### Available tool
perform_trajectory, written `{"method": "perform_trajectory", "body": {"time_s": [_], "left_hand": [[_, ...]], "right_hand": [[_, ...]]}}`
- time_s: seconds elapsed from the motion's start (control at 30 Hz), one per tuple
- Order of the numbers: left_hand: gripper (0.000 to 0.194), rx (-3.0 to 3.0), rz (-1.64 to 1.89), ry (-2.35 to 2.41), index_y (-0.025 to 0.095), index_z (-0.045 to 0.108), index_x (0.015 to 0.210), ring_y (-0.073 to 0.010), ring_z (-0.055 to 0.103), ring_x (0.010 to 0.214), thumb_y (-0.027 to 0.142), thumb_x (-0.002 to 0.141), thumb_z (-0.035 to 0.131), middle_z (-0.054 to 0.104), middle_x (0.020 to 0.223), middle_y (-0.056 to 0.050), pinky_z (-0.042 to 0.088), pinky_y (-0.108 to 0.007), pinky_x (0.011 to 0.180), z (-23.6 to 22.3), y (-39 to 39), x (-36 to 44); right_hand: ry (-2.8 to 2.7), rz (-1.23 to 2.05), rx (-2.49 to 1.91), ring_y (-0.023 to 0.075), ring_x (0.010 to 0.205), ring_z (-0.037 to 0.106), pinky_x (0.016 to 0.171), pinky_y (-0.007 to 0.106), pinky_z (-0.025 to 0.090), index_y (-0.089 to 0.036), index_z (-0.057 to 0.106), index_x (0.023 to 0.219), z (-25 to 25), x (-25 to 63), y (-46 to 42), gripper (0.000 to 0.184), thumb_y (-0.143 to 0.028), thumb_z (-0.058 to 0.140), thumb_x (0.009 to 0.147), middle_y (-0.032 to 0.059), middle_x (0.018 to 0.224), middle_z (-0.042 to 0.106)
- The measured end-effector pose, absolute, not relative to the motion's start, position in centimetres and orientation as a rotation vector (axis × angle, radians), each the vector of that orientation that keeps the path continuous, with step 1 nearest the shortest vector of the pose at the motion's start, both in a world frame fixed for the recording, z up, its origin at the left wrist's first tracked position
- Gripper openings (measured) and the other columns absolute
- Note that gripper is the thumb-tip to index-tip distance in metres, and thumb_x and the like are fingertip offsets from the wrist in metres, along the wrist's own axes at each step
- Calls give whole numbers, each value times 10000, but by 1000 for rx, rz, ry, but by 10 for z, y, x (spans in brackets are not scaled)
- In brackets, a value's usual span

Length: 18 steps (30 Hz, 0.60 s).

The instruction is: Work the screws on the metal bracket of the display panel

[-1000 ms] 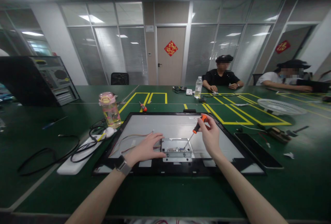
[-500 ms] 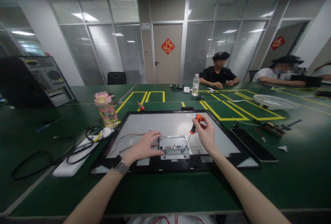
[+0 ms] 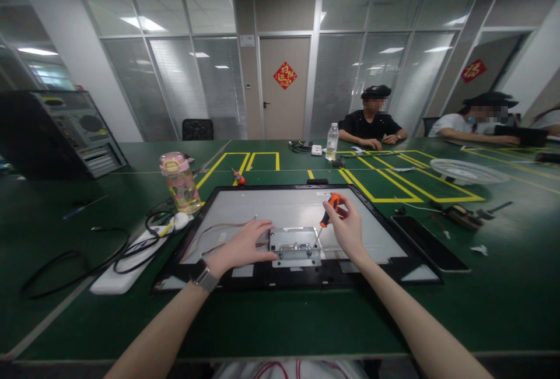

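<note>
Right hand pinches the orange-handled screwdriver, tip down at the right end of the small metal board cover, on the near middle of the face-down monitor panel. Left hand lies flat, fingers spread, bracing the cover's left edge. Judgement: keep the driver square in the screw head, push down, hold the cover steady so it can't shift. Containers: pink-lidded bottle, far left of the panel, part full of yellowish liquid; clear water bottle further back, contents unclear.
</note>
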State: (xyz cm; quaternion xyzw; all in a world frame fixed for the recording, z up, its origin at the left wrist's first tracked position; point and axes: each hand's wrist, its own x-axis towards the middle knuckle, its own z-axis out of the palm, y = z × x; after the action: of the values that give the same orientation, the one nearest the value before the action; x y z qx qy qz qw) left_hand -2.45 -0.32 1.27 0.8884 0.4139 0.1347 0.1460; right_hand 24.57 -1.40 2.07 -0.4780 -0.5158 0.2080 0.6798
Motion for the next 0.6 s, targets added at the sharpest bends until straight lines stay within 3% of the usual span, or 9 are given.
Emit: {"method": "perform_trajectory", "body": {"time_s": [0.13,0.4,0.6], "left_hand": [[734,2553,394,1192,217,476,1360,-300,381,1361,594,765,684,434,1466,-114,215,-457,1173,12,-3,-25],[755,2563,372,1192,223,454,1376,-295,371,1367,635,774,646,408,1488,-106,227,-450,1165,9,-1,-27],[758,2573,366,1194,226,450,1380,-294,364,1371,642,776,639,412,1484,-98,212,-449,1171,8,-1,-26]], "right_hand": [[-1213,366,-1050,166,720,603,583,291,527,-194,578,1038,23,241,-21,315,-393,652,805,44,919,602],[-1347,189,-939,147,705,590,561,268,530,-227,579,1068,21,231,-32,256,-310,641,834,21,894,571],[-1137,340,-1001,149,698,596,514,247,516,-211,578,1052,23,233,-28,288,-362,649,817,35,927,581]]}}
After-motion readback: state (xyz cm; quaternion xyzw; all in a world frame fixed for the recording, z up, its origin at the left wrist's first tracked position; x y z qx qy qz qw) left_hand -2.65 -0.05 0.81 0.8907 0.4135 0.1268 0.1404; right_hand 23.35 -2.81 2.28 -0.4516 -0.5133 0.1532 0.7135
